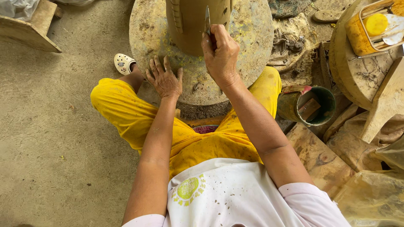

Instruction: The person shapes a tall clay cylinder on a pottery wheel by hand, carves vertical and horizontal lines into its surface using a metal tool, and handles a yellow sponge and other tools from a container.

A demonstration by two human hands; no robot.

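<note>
Clay pot (189, 25) stands on the round wheel (252, 38); right hand (219, 54) grips a thin blade (207, 19) against it; left hand (165, 80) lies open, flat on the wheel beside the pot.

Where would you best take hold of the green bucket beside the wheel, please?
Grip the green bucket by its near rim, coming from above: it stands upright with its mouth open. A brown block fills the middle, so the bare rim edge seems easiest.

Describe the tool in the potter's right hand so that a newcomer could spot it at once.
Find the round clay-smeared wheel with the brown clay pot on it. Against the pot's wall, the right hand holds a thin blade upright: the only slim grey thing there.
</note>
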